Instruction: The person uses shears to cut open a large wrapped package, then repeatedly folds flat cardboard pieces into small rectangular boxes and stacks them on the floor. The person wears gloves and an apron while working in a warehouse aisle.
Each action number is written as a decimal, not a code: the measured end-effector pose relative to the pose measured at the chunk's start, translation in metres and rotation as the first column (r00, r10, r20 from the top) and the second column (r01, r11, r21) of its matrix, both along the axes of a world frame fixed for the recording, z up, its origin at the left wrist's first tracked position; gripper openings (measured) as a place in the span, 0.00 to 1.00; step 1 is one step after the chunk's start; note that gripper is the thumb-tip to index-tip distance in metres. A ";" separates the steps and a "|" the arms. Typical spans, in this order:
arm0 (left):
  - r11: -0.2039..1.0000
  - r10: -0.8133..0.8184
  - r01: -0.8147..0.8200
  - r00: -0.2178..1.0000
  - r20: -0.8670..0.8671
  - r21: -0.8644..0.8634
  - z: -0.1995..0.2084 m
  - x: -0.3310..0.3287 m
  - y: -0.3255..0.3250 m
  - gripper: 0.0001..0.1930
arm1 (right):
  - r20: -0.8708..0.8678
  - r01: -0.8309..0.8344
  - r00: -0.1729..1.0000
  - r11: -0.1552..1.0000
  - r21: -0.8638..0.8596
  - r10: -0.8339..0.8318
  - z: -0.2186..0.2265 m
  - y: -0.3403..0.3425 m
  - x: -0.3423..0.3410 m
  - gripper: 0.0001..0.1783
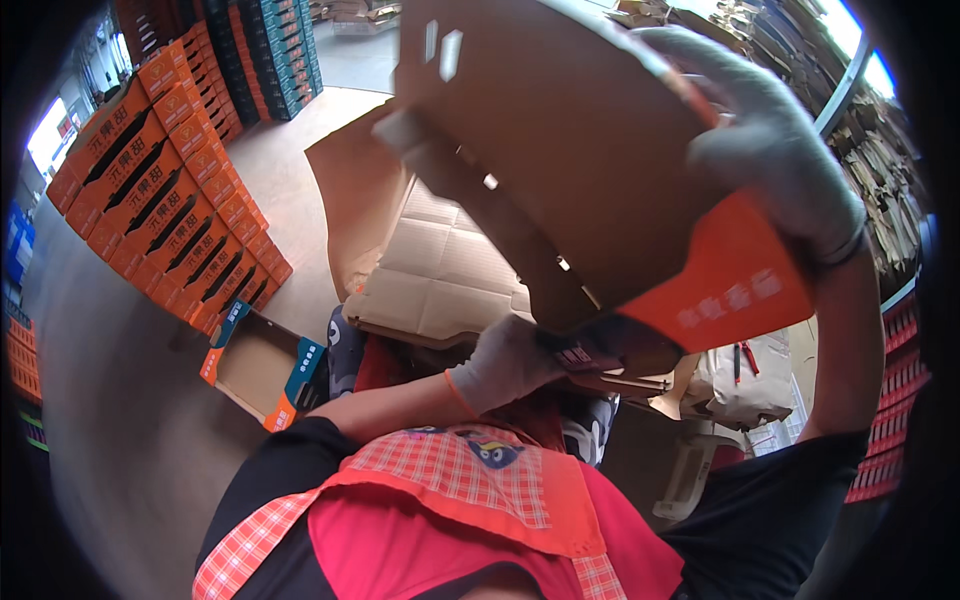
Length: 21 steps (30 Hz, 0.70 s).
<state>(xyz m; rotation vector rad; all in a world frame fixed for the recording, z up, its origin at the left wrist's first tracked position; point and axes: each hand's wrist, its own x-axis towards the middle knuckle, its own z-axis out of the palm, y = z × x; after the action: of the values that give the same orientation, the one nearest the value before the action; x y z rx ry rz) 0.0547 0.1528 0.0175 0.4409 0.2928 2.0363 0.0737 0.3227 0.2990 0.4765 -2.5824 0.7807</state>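
A partly folded cardboard carton (590,170) is tilted up in front of me, its plain brown inner face toward me. Orange and dark printed walls run along its lower and right sides, and slots show along its fold. My left hand (508,366), in a grey glove, is closed at its lower left corner, fingertips partly hidden. My gloved right hand (785,155) grips the right side, fingers over the upper edge and thumb on the inner face; it is slightly blurred. Beneath the carton lie flat brown cardboard blanks (440,265) inside a larger open cardboard box (350,190).
Folded orange cartons (165,190) stand in a tall stack at the left, with one teal-and-orange open carton (262,365) near my left elbow. Dark teal stacks (265,55) rise behind. Piled cardboard (880,190) fills the right. Red-handled pliers (748,358) lie on a brown package.
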 end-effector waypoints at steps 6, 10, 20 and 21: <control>0.719 -0.294 -0.479 0.448 -0.845 -0.504 0.083 -0.012 -0.062 0.22 | -0.228 0.230 0.967 0.760 0.608 -0.110 -0.012 -0.027 -0.039 0.17; 0.341 0.037 -0.451 -0.870 -0.491 0.825 0.185 -0.029 -0.060 0.50 | -0.399 0.264 0.909 0.574 0.775 0.122 -0.005 0.010 -0.059 0.13; 0.720 -0.113 -0.579 -0.642 -0.759 0.383 0.245 -0.071 0.009 0.33 | -0.433 0.374 0.878 0.857 0.355 -0.204 0.000 0.023 0.004 0.15; 0.753 -0.001 -0.526 -0.601 -0.799 0.395 0.244 -0.073 0.009 0.33 | -0.421 0.437 0.867 0.812 0.387 -0.266 0.003 0.026 0.006 0.14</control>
<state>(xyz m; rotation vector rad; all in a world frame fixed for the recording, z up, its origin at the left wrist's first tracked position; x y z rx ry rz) -0.0183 0.1614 0.2616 2.2782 2.2477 1.1504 0.0799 0.3488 0.3024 0.2146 -2.3925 -0.0775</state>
